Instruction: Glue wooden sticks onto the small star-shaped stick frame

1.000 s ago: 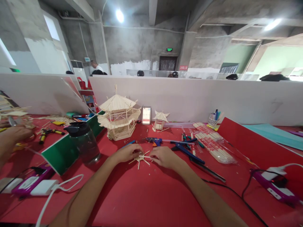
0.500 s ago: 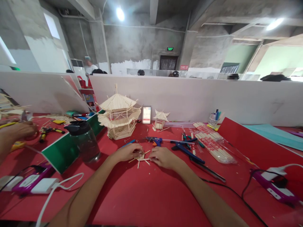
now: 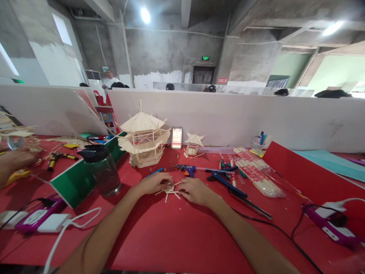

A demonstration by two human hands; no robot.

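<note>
Nearest us, a purple power strip (image 3: 42, 217) with white plugs lies toward the bench's left edge, and a second purple strip (image 3: 332, 230) lies toward the right edge. Between them, around the middle of the red bench (image 3: 176, 239), we find a small frame of pale sticks (image 3: 171, 189), its spokes spreading outward flat on the surface. The left hand (image 3: 159, 183) bends its fingers down over the frame's left side; its fingertips are hidden, so we cannot tell whether it grips. The right hand (image 3: 194, 191) appears, as far as this small view lets us judge, to pinch the outer end of one pale stick (image 3: 173, 192) at the frame's right side.

To the left of the hands stand a dark-lidded water bottle (image 3: 103, 173) and a green board (image 3: 71, 189); beyond that board, by the bench's left edge, we see a co-worker's hand (image 3: 18, 160).

Just past the hands lies a blue glue gun (image 3: 188, 169), with a blue-handled tool (image 3: 228, 184) to its right and bagged sticks (image 3: 258, 171) further right. Toward the bench's far edge we see a large stick pavilion (image 3: 144, 140), a phone (image 3: 176, 137) and a small stick pavilion (image 3: 194, 142), before a white partition (image 3: 228, 118).
</note>
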